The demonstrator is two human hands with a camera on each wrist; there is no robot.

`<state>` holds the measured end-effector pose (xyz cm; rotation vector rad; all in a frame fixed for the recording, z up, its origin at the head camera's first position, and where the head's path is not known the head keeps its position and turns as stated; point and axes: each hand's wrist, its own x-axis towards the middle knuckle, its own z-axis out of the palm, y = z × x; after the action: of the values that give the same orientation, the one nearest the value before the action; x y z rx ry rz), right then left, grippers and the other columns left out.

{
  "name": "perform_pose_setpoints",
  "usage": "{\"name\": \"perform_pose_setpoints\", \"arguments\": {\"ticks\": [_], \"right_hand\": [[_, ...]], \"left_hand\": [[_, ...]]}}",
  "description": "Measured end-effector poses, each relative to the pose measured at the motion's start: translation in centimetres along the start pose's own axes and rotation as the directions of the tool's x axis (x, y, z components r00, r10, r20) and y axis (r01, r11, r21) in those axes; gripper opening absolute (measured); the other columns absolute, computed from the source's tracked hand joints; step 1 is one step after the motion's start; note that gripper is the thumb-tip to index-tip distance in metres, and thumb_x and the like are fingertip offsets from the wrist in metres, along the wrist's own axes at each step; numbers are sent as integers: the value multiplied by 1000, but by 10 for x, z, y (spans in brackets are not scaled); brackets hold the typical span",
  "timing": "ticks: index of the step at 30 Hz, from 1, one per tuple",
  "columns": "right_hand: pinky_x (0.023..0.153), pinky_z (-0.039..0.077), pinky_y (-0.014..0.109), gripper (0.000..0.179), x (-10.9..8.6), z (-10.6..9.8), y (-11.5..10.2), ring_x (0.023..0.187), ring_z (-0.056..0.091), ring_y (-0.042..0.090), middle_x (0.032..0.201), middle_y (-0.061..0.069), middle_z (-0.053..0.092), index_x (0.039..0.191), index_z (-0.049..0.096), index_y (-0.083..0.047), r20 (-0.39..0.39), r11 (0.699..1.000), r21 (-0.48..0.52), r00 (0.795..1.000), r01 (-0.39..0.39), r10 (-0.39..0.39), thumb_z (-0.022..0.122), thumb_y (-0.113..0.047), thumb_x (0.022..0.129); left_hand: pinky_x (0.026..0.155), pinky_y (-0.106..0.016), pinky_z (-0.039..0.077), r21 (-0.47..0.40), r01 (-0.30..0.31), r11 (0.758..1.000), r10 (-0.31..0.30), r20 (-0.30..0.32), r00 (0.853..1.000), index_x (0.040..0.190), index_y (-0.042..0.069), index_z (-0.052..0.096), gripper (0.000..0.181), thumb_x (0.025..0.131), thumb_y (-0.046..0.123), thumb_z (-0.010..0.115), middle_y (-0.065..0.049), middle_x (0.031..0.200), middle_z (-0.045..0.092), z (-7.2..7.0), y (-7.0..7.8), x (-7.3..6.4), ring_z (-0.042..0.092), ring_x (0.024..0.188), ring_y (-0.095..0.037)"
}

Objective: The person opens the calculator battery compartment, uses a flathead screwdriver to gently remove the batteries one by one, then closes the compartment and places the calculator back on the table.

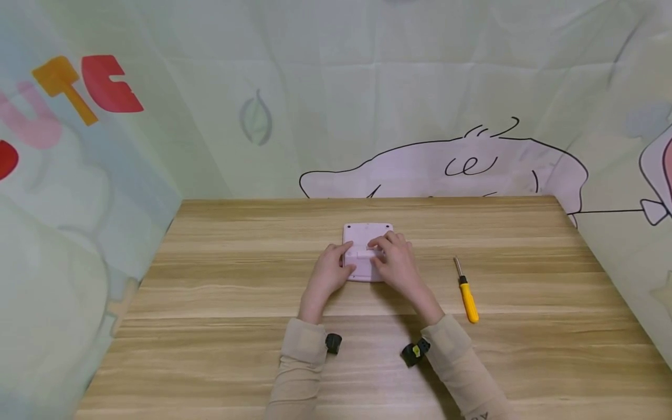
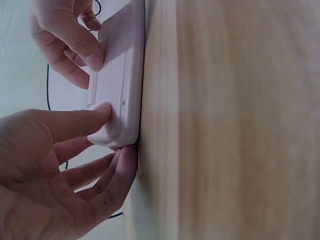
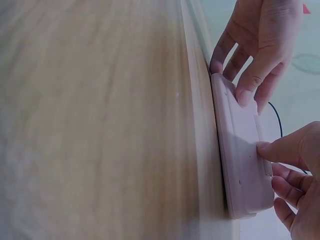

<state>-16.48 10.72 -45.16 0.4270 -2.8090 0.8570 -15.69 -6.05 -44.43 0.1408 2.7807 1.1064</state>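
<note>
A pale pink calculator [image 1: 362, 232] lies back side up on the wooden table, with small dark dots at its far corners and a raised strip [image 1: 361, 255] across its middle. My left hand [image 1: 329, 269] grips its left side, the thumb [image 2: 102, 111] on the back face and the other fingers along the side edge. From the right, my right hand [image 1: 400, 265] reaches over the back, thumb [image 3: 265, 147] and fingers on either side of the raised strip. Its fingertips hide part of that strip.
To the right of my right hand lies a screwdriver [image 1: 469, 300] with a yellow handle, its metal tip pointing away from me. Black straps with small devices [image 1: 415, 352] sit at both wrists. A printed cloth [image 1: 336, 116] hangs behind the wooden table [image 1: 236, 280].
</note>
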Motion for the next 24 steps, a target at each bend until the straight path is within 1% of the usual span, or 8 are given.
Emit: {"name": "perform_pose_setpoints", "arguments": {"ticks": [4,10,17,24], "right_hand": [[78,37,34,27,1,-1,0,90,49,22,93,6,61,105,69,-9,2,1000,2,1000,-1,1,74,-6,79],[78,36,33,29,1,-1,-1,88,47,21,90,5,59,109,69,-8,10,1000,0,1000,-5,5,74,-10,80],[77,34,31,25,2,-1,-1,87,46,20,87,3,56,106,71,-8,16,1000,-4,1000,-10,10,74,-12,81],[75,34,31,25,2,-1,-2,88,47,21,88,4,57,105,71,-9,15,1000,-20,1000,-5,5,75,-13,81]], "left_hand": [[87,-40,49,-5,14,1000,-14,4,1000,139,11,51,53,89,14,67,-17,121,58,0,1,0,52,95,-24],[83,-39,48,4,8,1000,-8,4,1000,139,10,51,54,88,13,68,-17,119,58,-1,0,0,52,92,-23],[86,-40,48,11,3,1000,-3,5,1000,139,10,52,53,88,13,67,-17,120,59,-1,1,0,52,94,-24],[84,-39,48,16,4,1000,-4,3,1000,138,9,52,52,88,14,67,-17,119,59,-2,2,0,52,93,-23]]}}
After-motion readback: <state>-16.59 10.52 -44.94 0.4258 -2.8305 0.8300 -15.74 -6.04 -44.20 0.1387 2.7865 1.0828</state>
